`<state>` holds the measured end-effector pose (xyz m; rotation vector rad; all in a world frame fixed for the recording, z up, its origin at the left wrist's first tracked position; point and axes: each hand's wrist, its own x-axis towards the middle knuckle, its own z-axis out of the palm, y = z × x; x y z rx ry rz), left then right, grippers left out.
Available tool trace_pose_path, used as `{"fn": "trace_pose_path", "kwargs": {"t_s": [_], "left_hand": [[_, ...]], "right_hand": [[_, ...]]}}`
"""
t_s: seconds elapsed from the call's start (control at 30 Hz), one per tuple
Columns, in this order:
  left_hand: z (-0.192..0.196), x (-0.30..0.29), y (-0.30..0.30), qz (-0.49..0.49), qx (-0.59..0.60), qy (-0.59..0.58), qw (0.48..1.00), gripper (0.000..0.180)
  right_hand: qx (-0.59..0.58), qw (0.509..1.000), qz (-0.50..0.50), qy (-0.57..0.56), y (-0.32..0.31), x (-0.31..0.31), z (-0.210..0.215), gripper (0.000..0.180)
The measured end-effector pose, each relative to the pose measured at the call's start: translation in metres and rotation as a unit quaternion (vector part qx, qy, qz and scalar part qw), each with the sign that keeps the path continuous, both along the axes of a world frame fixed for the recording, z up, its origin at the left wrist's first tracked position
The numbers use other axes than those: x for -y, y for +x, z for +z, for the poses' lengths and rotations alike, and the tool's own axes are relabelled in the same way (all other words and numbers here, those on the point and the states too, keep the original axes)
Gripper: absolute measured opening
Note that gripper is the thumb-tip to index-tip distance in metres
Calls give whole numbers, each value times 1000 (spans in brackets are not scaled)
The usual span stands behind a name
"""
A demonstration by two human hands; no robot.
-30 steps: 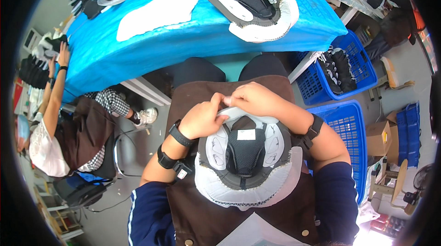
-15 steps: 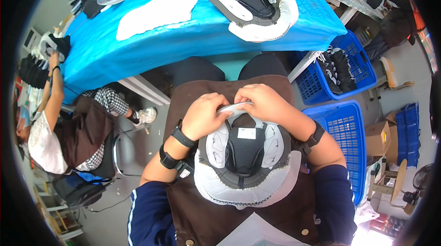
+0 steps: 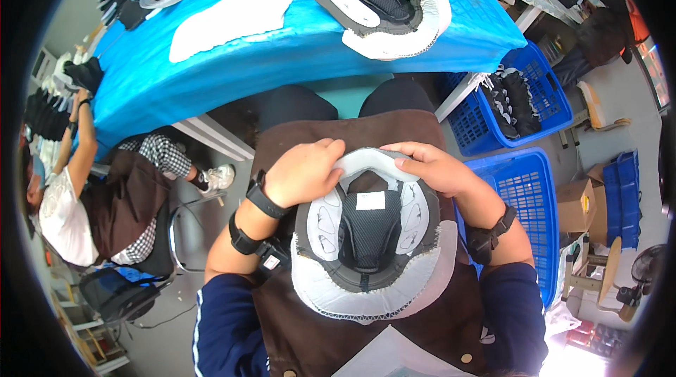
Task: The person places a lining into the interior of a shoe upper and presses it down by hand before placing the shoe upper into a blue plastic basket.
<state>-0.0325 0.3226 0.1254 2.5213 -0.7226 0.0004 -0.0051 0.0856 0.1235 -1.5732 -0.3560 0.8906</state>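
A grey-and-black helmet liner (image 3: 370, 236) with white side pads rests on my lap against a brown apron. A black mesh crown panel with a small white label lies in its middle, and a white padded flap curves round its near side. My left hand (image 3: 304, 171) grips the left end of the liner's far padded band, thumb on the inside. On the band's right end, my right hand (image 3: 435, 167) pinches with thumb inside and fingers outside. Black straps circle both my wrists.
Beyond my knees stands a table with blue covering (image 3: 232, 81). It bears a second helmet liner (image 3: 373, 7) and a white sheet (image 3: 236, 21). Blue baskets (image 3: 524, 218) stand on the right, a carton (image 3: 576, 206) beside them. To the left a seated co-worker (image 3: 120, 208) handles dark pieces.
My hands have moved apart along the liner's far band, the right one going right and down, the left one shifting left. The band now shows wider between them.
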Motion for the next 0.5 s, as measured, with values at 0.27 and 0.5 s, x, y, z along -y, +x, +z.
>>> {"fn": "trace_pose_path", "kwargs": {"t_s": [0.27, 0.5], "left_hand": [[3, 40, 52, -222, -50, -57, 972, 18], [-8, 60, 51, -232, -105, -52, 966, 16]], "right_hand": [[-25, 994, -63, 87, -4, 12, -18, 42], [-94, 983, -89, 131, -13, 31, -41, 42]]}}
